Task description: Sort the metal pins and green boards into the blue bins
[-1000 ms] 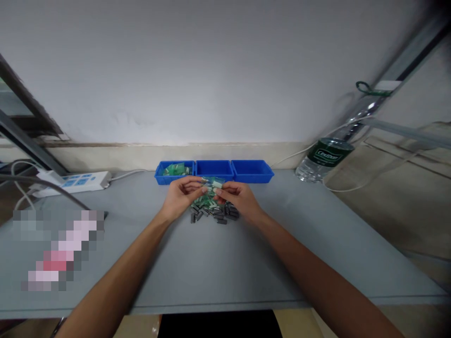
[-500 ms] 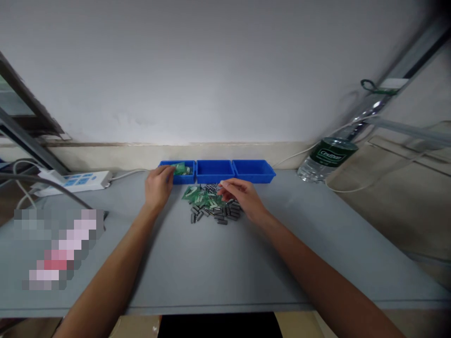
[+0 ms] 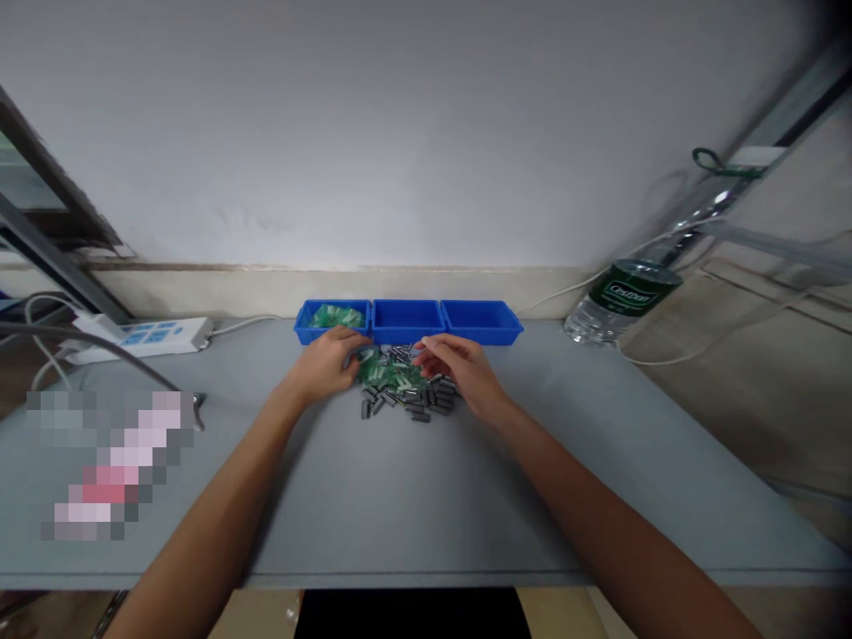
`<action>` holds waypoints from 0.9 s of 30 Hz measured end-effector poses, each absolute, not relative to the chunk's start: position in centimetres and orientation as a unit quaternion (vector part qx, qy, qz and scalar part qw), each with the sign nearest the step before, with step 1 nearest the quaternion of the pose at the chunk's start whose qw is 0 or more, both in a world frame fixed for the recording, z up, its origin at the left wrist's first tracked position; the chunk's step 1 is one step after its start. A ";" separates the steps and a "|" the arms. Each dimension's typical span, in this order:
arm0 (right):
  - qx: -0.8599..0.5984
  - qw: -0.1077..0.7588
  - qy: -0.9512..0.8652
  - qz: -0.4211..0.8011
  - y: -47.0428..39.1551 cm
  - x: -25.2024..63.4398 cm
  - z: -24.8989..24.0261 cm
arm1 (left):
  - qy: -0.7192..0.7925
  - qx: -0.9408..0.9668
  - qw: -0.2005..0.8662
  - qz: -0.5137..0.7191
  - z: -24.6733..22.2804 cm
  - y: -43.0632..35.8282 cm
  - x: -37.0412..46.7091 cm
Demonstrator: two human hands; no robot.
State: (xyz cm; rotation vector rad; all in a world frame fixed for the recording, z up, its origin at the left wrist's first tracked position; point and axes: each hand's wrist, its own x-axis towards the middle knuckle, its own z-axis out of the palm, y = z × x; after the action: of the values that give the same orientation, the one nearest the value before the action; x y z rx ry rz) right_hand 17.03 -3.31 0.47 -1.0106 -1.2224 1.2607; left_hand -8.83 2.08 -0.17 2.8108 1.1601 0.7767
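Observation:
My left hand (image 3: 329, 364) reaches to the left edge of a mixed pile on the table. Its fingers are spread, with a gap between thumb and fingers, beside the small green packets (image 3: 403, 379). Over the pile's right side is my right hand (image 3: 462, 371), its fingers curled and tips close together. Whatever lies between those tips is too small to make out. Grey metal cylinders (image 3: 420, 417) lie at the front and right of the pile, and thin metal pins (image 3: 399, 352) at its back. More green packets (image 3: 338, 316) sit in the left blue bin (image 3: 311, 336).
Two further blue bins, a middle bin (image 3: 407, 335) and a right bin (image 3: 480, 337), line the wall. A power strip (image 3: 150, 339) with cables stands at the left. At the right an upside-down plastic bottle (image 3: 626, 297) leans. A blurred-out item (image 3: 123, 466) lies at the left front.
My left hand has moved from the left bin down and right to the pile. Green packets now lie in that bin with no hand over it. My right hand has barely moved.

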 end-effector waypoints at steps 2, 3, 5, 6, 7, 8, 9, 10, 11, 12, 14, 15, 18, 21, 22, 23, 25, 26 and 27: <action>-0.423 0.528 -0.514 0.528 -3.3 17.1 0.5 | 0.358 0.910 0.040 0.205 0.0 1.5 -9.2; -0.423 0.527 -0.514 0.528 -3.3 17.1 0.4 | 0.360 0.913 0.052 0.186 0.0 1.2 -9.3; -0.422 0.529 -0.512 0.529 -3.3 17.1 0.4 | 0.377 0.911 0.064 0.154 0.0 0.9 -9.4; -0.421 0.530 -0.511 0.530 -3.3 17.1 0.4 | 0.389 0.908 0.065 0.140 0.0 0.8 -9.4; -0.422 0.530 -0.511 0.530 -3.2 17.2 0.3 | 0.402 0.904 0.062 0.128 0.0 0.8 -9.4; -0.422 0.529 -0.511 0.530 -3.2 17.2 0.3 | 0.415 0.900 0.057 0.120 0.0 0.9 -9.4; -0.423 0.528 -0.512 0.530 -3.2 17.2 0.3 | 0.426 0.895 0.053 0.118 0.0 1.0 -9.4; -0.425 0.527 -0.513 0.528 -3.2 17.2 0.3 | 0.434 0.890 0.050 0.126 -0.1 1.1 -9.3; -0.426 0.526 -0.515 0.526 -3.2 17.2 0.3 | 0.440 0.885 0.049 0.145 -0.2 1.3 -9.3; -0.427 0.525 -0.519 0.522 -3.2 17.2 0.3 | 0.444 0.877 0.051 0.176 -0.3 1.4 -9.2; -0.435 0.523 -0.528 0.508 -3.2 17.2 0.4 | 0.452 0.847 0.075 0.269 -0.4 1.6 -9.0; -0.443 0.522 -0.535 0.496 -3.2 17.1 0.4 | 0.453 0.824 0.104 0.323 -0.5 1.6 -8.7; -0.460 0.519 -0.559 0.454 -3.3 16.9 0.4 | 0.435 0.738 0.267 0.441 -0.2 1.2 -7.5; -0.451 0.503 -0.578 0.457 -3.4 16.6 0.3 | 0.401 0.665 0.430 0.460 0.4 0.3 -6.3; -0.444 0.498 -0.582 0.465 -3.5 16.5 0.3 | 0.393 0.651 0.462 0.456 0.6 -0.1 -6.0; -0.438 0.494 -0.585 0.471 -3.5 16.4 0.3 | 0.386 0.644 0.484 0.449 0.9 -0.4 -5.8; -0.429 0.493 -0.592 0.472 -3.6 16.3 0.2 | 0.376 0.638 0.506 0.442 1.3 -0.9 -5.7; -0.427 0.493 -0.595 0.470 -3.6 16.2 0.2 | 0.372 0.637 0.510 0.443 1.4 -1.1 -5.6; -0.426 0.494 -0.596 0.468 -3.6 16.2 0.1 | 0.368 0.637 0.511 0.444 1.5 -1.2 -5.6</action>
State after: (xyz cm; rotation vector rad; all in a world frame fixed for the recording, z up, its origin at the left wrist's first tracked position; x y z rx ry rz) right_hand 16.21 -3.65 0.14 -1.0335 -1.4451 1.1360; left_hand -5.63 -1.19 1.47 1.5341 0.8855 1.0697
